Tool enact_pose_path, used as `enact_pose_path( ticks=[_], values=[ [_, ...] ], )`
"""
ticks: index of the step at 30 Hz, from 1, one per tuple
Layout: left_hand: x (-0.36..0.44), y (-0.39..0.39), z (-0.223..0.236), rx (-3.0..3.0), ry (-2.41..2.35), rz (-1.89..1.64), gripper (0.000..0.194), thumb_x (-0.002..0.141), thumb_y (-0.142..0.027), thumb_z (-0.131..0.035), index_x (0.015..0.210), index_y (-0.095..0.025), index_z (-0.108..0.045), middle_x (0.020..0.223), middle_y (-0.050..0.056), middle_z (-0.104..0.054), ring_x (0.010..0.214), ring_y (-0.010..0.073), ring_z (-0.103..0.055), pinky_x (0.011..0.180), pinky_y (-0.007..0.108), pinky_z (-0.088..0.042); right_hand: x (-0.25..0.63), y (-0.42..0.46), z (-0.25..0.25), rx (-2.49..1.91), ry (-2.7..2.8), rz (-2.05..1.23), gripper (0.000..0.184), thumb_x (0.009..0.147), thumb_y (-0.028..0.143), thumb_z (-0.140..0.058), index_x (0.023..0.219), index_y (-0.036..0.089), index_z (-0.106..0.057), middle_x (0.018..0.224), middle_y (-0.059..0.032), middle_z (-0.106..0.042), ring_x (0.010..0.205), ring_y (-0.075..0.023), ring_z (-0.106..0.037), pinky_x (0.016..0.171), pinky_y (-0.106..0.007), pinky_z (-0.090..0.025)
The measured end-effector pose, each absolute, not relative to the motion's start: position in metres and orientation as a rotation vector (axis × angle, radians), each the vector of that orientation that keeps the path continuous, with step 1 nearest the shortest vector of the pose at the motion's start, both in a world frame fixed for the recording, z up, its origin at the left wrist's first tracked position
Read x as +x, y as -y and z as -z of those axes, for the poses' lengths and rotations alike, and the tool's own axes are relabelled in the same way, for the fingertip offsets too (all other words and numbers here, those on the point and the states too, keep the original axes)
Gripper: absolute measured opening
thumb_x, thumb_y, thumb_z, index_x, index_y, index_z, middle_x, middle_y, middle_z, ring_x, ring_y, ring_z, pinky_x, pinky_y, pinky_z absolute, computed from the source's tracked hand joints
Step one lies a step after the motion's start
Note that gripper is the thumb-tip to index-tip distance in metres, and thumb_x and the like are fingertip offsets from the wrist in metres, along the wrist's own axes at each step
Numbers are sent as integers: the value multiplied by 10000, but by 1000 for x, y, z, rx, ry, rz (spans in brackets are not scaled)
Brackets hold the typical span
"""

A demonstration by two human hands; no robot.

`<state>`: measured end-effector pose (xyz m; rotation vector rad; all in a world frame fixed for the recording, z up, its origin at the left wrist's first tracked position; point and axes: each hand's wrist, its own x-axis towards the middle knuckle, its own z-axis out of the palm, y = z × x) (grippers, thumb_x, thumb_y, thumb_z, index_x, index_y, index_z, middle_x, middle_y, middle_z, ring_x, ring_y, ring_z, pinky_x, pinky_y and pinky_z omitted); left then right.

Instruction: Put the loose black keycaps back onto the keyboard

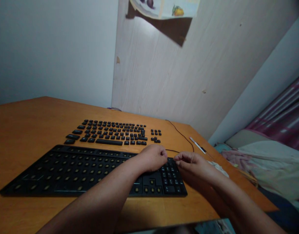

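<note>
Computer keyboard [90, 172] lies across the frame's lower left and centre; posts bare over most of it, number pad [170, 182] at lower centre-right capped where we can see; loose keycaps [109, 142] in rows above, mid-frame. We judge number-pad work in hand; caps coming off or going on, we cannot tell; left hand [153, 158] curled over the pad's top, right hand [194, 165] with thumb and fingertips drawn close beside its upper right corner; anything pinched, we cannot tell; next move seems to need a straight, single-cap grip.
</note>
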<state>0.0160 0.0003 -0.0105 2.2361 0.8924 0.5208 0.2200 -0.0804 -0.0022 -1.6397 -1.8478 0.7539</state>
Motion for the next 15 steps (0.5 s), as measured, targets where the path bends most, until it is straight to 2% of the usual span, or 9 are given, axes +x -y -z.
enact_pose_path(
  ticks=[2, 4, 7, 9, 10, 15],
  values=[
    [16, 0, 10, 2224, -897, -525, 235, 715, -196, -500, 834, -203, -703, 795, 26, -690, 716, 164, -585, 583, 238, -410, 218, 91, 2, -1656, 1849, -542, 285, 894, 370, -512, 1010, 176, -686, 999, -89, -711, 948, -235, -646, 855, -364, -503],
    [15, 0, 10, 2209, -904, -532, 231, 722, -188, -500, 839, -196, -700, 795, 29, -690, 720, 165, -587, 599, 241, -421, 214, 105, 6, -1701, 1889, -279, 374, 930, 403, -472, 1198, 209, -645, 1215, -110, -656, 1159, -268, -573, 1009, -440, -433],
    [15, -1, 9, 2192, -908, -577, 222, 730, -167, -505, 846, -184, -694, 815, 34, -691, 753, 167, -594, 644, 246, -436, 205, 128, 16, -1804, 2026, -10, 544, 949, 449, -453, 1454, 249, -421, 1524, -118, -367, 1408, -308, -301, 1122, -546, -280],
    [15, -1, 9, 2179, -919, -643, 208, 730, -149, -514, 843, -175, -686, 835, 36, -691, 784, 167, -597, 676, 247, -441, 200, 140, 23, -1864, 2120, 41, 625, 958, 463, -434, 1522, 246, -276, 1592, -118, -186, 1458, -324, -139, 1138, -584, -222],
    [16, -2, 8, 2166, -929, -674, 202, 732, -144, -517, 846, -171, -681, 837, 35, -689, 787, 165, -597, 682, 246, -441, 197, 144, 26, -1882, 2170, 41, 643, 964, 465, -420, 1535, 239, -229, 1597, -119, -155, 1463, -325, -89, 1142, -593, -204],
    [14, -2, 5, 2081, -994, -733, 205, 742, -137, -510, 877, -162, -662, 789, 19, -663, 717, 139, -574, 632, 228, -419, 189, 152, 25, -1923, 2252, 72, 700, 966, 495, -393, 1551, 216, -129, 1589, -111, -176, 1456, -325, 23, 1150, -618, -146]
  ],
)
